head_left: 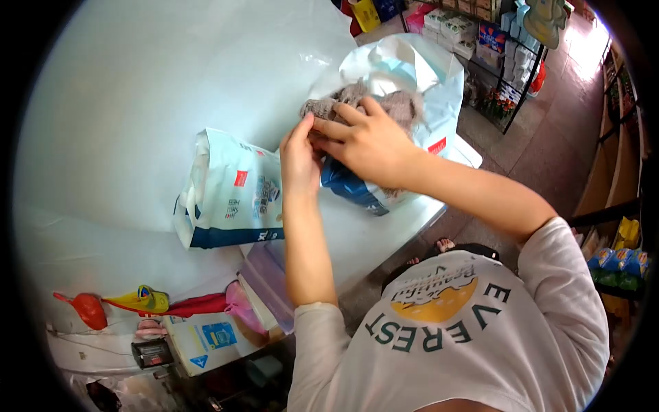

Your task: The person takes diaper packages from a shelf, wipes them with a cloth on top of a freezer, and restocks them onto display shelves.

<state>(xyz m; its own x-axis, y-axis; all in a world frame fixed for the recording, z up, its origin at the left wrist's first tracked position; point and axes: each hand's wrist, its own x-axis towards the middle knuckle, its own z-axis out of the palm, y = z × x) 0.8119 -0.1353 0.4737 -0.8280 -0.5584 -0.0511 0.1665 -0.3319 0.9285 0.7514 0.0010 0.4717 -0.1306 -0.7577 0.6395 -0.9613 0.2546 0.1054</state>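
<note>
A grey-brown fuzzy cloth (pixel 403 106) lies bunched against a large pale-blue plastic bag (pixel 449 79) on the white table. My left hand (pixel 301 154) is closed at the cloth's near left edge, its fingertips meeting those of my right hand. From above, my right hand (pixel 374 143) reaches across the cloth with bent fingers gripping it; its fingertips are partly hidden. Dark-blue lower packaging (pixel 353 184) shows beneath my right wrist. Just left of my left hand stands a second pale-blue bag (pixel 237 185) with a dark-blue bottom band and a red label.
The white table (pixel 171 82) stretches away to the left. Shelves with packaged goods (pixel 491 51) stand beyond an aisle floor (pixel 542 117). Below the table's near left side are a white box (pixel 206 340), a red pouch (pixel 89 310) and a purple container (pixel 268 275).
</note>
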